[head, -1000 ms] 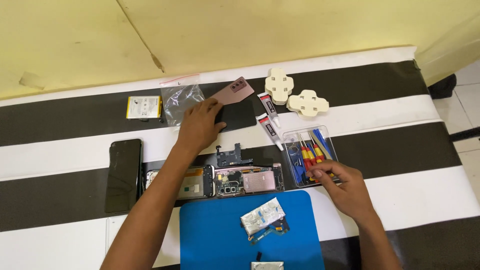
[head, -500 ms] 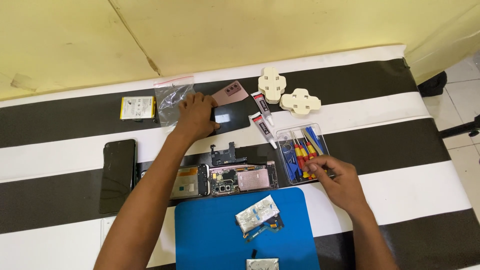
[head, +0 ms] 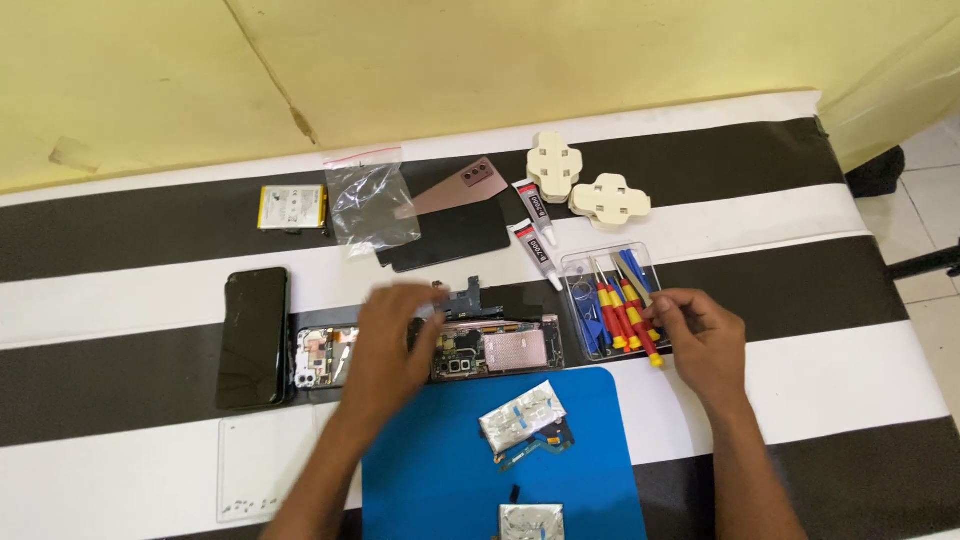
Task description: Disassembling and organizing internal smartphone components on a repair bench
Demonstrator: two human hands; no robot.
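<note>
The left hand [head: 385, 345] lies flat over the open phone [head: 430, 350] on the striped table [head: 800, 370], fingers loosely spread, but it is blurred, so I cannot tell if it grips anything. The right hand [head: 700, 335] pinches a red and yellow screwdriver [head: 640, 335] at the clear tool box [head: 612, 300], just right of the phone. To do this well, I think the left hand should hold the phone steady, and the right hand should lift the screwdriver out slowly so the other tools stay put.
</note>
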